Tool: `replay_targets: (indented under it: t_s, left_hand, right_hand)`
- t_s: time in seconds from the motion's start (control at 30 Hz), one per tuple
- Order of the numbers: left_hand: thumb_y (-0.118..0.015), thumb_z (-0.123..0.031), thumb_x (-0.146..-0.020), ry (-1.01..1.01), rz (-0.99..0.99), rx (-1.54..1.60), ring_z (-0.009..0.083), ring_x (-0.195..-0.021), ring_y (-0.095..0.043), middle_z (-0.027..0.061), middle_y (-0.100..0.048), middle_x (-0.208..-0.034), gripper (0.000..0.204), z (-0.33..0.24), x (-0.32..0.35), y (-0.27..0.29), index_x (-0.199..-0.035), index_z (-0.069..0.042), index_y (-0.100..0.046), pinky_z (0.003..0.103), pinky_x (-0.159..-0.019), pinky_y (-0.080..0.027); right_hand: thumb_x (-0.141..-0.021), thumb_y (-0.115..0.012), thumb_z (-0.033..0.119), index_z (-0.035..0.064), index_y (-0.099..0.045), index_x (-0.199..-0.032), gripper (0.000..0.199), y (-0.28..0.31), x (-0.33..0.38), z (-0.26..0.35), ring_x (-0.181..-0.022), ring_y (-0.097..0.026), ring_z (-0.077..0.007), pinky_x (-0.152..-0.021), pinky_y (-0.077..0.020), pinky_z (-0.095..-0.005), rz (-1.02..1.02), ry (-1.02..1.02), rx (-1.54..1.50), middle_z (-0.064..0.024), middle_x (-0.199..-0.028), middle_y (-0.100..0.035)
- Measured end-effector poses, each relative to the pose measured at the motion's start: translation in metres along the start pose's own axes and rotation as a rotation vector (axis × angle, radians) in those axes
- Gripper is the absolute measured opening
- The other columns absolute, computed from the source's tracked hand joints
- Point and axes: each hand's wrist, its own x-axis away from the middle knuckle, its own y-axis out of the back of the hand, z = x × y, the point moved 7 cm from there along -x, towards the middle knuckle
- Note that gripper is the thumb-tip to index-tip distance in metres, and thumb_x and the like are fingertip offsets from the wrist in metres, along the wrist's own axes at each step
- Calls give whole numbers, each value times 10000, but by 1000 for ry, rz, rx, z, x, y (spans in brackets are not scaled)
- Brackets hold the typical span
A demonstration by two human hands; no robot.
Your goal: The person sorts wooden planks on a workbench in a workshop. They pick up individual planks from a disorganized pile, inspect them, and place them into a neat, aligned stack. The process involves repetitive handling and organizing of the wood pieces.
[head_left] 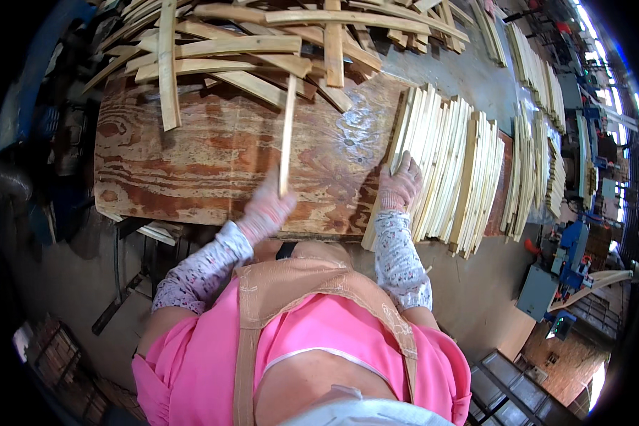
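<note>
Pale cloth (362, 413) below, slat (287, 135) in left hand (267, 209)

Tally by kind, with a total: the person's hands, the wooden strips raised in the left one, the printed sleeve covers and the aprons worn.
Hands, left hand and right hand: 2
Long, thin, pale wooden strip: 1
White, small-patterned fabric sleeve covers: 2
Brown fabric apron: 1
Total: 6

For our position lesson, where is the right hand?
Right of centre in the head view, the right hand touches the left part of the nearest wooden slat row.
</note>
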Motion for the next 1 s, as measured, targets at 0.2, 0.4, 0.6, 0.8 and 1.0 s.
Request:
replay_targets:
  t_s: [0.2, 0.4, 0.6, 0.8, 1.0]
  left_hand:
    - [-654, -473, -967, 56, 516, -196, 478, -1259, -625, 300, -625, -1395, 823, 8, 30, -92, -1615, -67, -347, 491, -1067, -512]
    - [-601, -441, -1016, -519, -391, -514, 412, -1378, -562, 242, -601, -1462, 668, -53, -79, 58, -1511, 2, -530, 478, -1204, -432]
    - [-739, -588, -898, -20, -901, -929, 435, -1614, -199, 276, -210, -1738, 1025, -53, -152, 246, -1662, -75, -286, 520, -1302, -195]
    - [-804, -303, -879, 264, -720, -139, 397, -1228, -657, 257, -664, -1339, 784, 39, -141, 282, -1534, -25, -475, 452, -1052, -529]
    - [-806, -226, -930, 11, -727, 139, 331, -1164, -681, 216, -658, -1347, 646, 2, -70, 189, -1477, -4, -542, 429, -1036, -559]
  right_hand:
    - [-1002, -719, 402, -10, -591, -1503, 662, -11, 30, 140, -1146, -674, -264, -1036, -516, -405, 778, -22, -1173, -160, -1314, -722]
    - [-916, -826, 334, -100, -522, -1515, 800, -3, 47, 85, -1267, -664, -285, -1094, -495, -365, 529, -1, -1106, -234, -1403, -683]
    - [-977, -774, 322, -23, -560, -1495, 658, -55, 54, -24, -1264, -650, -300, -1068, -521, -416, 119, -205, -1175, -224, -1386, -680]
    - [-952, -736, 399, 102, -624, -1449, 590, 1, 21, 11, -1321, -614, -348, -1128, -470, -436, -41, -184, -265, -207, -1383, -682]
    - [-998, -693, 324, 42, -538, -1538, 629, 12, 16, 46, -1349, -588, -343, -1152, -456, -410, -150, 10, -618, -196, -1425, -649]
